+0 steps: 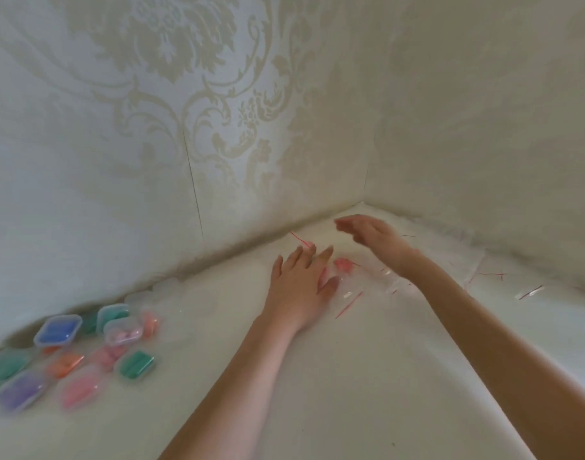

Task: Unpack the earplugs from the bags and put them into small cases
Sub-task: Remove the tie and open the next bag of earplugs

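My left hand [302, 282] lies flat on the white table, fingers straight, touching a clear bag with pink earplugs [343, 265] just right of its fingertips. My right hand [372, 235] hovers above and behind that bag, near the wall corner, with its fingers stretched out and blurred; it holds nothing that I can see. More clear bags with red seal strips [350, 302] lie around both hands. At the far left stands a cluster of small clear cases [123, 330] filled with coloured earplugs: blue [57, 330], green [136, 363], purple, pink and orange.
Patterned wallpaper walls meet in a corner [364, 200] right behind the hands. Empty clear bags with red strips [490, 275] lie scattered along the right wall. Some empty clear cases [141, 297] sit against the left wall.
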### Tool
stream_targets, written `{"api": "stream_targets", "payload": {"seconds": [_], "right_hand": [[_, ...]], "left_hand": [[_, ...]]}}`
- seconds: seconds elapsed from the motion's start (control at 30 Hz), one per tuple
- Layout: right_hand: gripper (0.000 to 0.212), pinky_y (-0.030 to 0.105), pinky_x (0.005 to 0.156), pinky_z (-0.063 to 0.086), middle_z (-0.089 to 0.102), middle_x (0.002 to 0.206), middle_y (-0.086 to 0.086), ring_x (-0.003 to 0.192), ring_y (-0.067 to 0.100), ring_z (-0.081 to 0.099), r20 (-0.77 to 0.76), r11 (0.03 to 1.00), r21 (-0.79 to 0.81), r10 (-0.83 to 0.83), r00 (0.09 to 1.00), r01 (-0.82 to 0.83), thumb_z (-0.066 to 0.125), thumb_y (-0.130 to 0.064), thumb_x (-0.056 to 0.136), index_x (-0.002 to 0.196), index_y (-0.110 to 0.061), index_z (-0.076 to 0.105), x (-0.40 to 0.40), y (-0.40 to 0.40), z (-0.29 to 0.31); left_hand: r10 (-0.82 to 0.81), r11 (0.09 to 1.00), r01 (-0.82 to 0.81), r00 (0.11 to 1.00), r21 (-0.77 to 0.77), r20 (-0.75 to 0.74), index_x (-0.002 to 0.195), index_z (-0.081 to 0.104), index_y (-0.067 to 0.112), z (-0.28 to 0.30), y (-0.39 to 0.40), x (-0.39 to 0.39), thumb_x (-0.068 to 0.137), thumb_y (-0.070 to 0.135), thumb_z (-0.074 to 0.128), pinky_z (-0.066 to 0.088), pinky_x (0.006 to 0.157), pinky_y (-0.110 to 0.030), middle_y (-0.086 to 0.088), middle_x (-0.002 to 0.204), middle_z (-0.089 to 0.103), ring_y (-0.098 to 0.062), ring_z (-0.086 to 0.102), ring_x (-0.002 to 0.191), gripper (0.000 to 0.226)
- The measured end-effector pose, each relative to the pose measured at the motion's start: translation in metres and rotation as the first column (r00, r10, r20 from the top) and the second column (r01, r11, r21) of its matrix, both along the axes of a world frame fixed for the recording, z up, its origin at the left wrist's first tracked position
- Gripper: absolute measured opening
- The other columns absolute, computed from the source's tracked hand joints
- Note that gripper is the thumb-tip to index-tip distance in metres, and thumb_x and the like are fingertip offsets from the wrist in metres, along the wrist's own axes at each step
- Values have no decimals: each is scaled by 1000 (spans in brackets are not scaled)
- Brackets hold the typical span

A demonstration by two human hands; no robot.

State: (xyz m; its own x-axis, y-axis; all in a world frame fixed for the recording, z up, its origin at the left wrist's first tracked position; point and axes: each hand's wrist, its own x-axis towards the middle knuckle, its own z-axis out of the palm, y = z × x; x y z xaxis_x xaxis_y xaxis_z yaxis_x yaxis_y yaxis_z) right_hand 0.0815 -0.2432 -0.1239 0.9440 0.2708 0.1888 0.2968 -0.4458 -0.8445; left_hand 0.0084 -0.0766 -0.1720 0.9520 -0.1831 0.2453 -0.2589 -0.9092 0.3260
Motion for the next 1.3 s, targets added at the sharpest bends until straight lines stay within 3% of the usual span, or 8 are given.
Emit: {"api": "stream_targets", "payload": {"seconds": [0.17, 0.27, 0.43, 0.67, 0.9, 1.03, 1.17, 1.3], "right_hand": [[56, 37, 107, 30, 49, 136, -20, 138, 16, 34, 81, 685, -711, -145, 986, 159, 64, -58, 80, 132, -43, 49, 6, -51, 2], [23, 26, 71, 50, 64, 98, -27, 99, 7, 63, -97, 881, -461, -172, 980, 109, 66, -28, 87, 110, -33, 67, -3, -48, -13], [12, 19, 56, 43, 66, 77, 0, 67, 13, 53, 211, 942, 17, -331, 920, 335, 68, -8, 85, 84, -20, 69, 1, -45, -8], [33, 31, 65, 40, 57, 98, 16, 79, 23, 50, 314, 682, 193, -724, 614, 705, 35, 9, 83, 102, -7, 57, 16, -87, 26], [51, 52, 116, 6, 15, 158, 11, 146, 31, 4, 246, 634, -468, -576, 780, 616, 43, -22, 97, 146, -13, 31, 26, -97, 6], [39, 47, 114, -6, 29, 155, -6, 147, 17, 9, 622, 610, -451, -308, 720, 651, 44, -34, 97, 135, -25, 49, 3, -88, 1], [36, 36, 101, 27, 60, 128, 2, 123, 22, 47, 321, 444, -813, -200, 926, 377, 34, -42, 100, 124, -27, 57, 2, -77, -7], [27, 37, 86, 26, 64, 105, -2, 106, 20, 49, 370, 324, -833, -275, 887, 448, 40, -32, 97, 99, -25, 65, 10, -66, -6]], "left_hand": [[32, 999, -33, 995, 9, 96, 125, 51, 28, -3, -2, 0, 76, 64, 18, 9, 116, -35, 0, 149, 35, -19, 24, 140, 70], [65, 997, -59, 989, -45, 129, 117, 56, 19, -3, 0, 3, 88, 43, 41, 8, 115, -28, -1, 148, 38, -16, 27, 139, 41], [58, 996, -49, 991, -77, 118, 131, 49, 29, 2, 0, -2, 92, 21, 42, 14, 111, -30, 2, 142, 41, -18, 30, 135, 40], [-24, 998, 20, 997, 52, 67, 136, 42, 48, 4, -3, -5, 98, 18, 35, 2, 117, -41, 8, 150, 31, -15, 12, 142, 49], [20, 1000, -19, 998, -6, 56, 133, 50, 40, 6, -3, -6, 98, 19, 35, 6, 115, -34, 8, 150, 32, -12, 13, 141, 43], [25, 1000, -24, 998, -13, 61, 131, 51, 38, 5, -4, -5, 98, 20, 36, 8, 113, -32, 8, 149, 33, -12, 14, 141, 41], [38, 999, -36, 997, -28, 65, 128, 54, 35, 2, -3, -3, 97, 20, 37, 9, 110, -29, 8, 147, 35, -12, 15, 140, 39], [37, 999, -33, 996, -41, 78, 127, 56, 34, 1, -3, -3, 97, 20, 39, 10, 110, -29, 8, 146, 37, -13, 17, 140, 37]]}}
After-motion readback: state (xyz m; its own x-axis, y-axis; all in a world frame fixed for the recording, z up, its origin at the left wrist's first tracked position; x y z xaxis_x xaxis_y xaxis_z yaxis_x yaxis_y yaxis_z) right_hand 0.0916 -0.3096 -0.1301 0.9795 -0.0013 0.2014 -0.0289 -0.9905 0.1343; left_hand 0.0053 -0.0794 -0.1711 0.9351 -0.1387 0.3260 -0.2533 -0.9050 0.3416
